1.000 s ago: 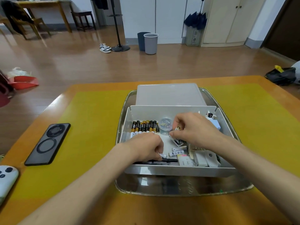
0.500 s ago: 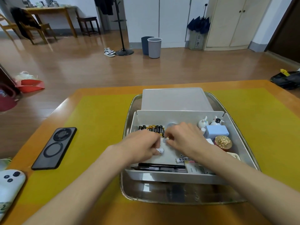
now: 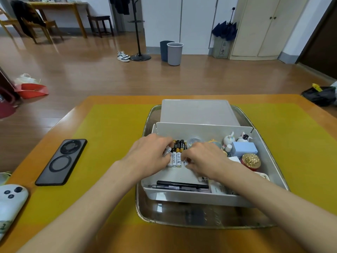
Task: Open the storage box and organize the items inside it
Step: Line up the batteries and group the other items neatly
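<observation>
Yellow mat [image 3: 113, 136] setup, storage box [image 3: 271, 161] open in the tray [image 3: 147, 121], my left hand [image 3: 149, 154] and right hand [image 3: 204, 159] seemingly pinching white batteries [image 3: 174, 158], so I'd nudge them flush beside the black ones.

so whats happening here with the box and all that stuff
A person is sorting a white storage box that sits open on a metal tray. Both hands are down inside it: the left hand and right hand are lining up white batteries in front of a row of black ones. Two black pens lie along the near wall, and small trinkets fill the right side.
</observation>
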